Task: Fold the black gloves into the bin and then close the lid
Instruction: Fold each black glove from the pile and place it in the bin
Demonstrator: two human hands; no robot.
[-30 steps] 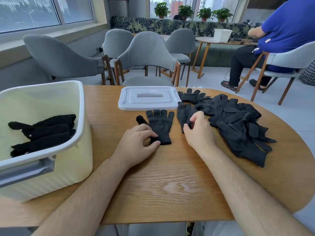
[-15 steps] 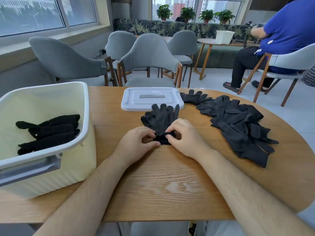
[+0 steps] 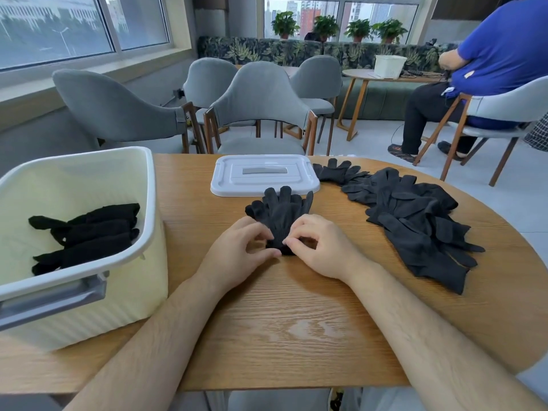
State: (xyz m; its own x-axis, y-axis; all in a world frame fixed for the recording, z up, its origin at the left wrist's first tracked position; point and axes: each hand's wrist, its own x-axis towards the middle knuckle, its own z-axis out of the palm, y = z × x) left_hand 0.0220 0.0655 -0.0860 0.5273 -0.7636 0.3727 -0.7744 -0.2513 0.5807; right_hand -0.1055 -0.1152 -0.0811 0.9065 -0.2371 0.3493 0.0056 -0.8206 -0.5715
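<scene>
A pair of black gloves (image 3: pixel 278 213) lies stacked on the wooden table (image 3: pixel 296 321), fingers pointing away from me. My left hand (image 3: pixel 237 256) and my right hand (image 3: pixel 320 247) both pinch the cuff end of this pair. A pile of loose black gloves (image 3: pixel 415 221) spreads over the table's right side. The cream bin (image 3: pixel 89 286) stands at the left with several folded gloves (image 3: pixel 86 235) inside. Its white lid (image 3: pixel 264 175) lies flat beyond the pair.
Grey chairs (image 3: pixel 261 105) stand behind the table's far edge. A person in a blue shirt (image 3: pixel 498 48) sits on a chair at the back right. The table's right edge curves round close to the glove pile.
My right hand brought a second glove from the pile onto the first one. Both hands have since closed in on the stacked pair's cuff and pinch it.
</scene>
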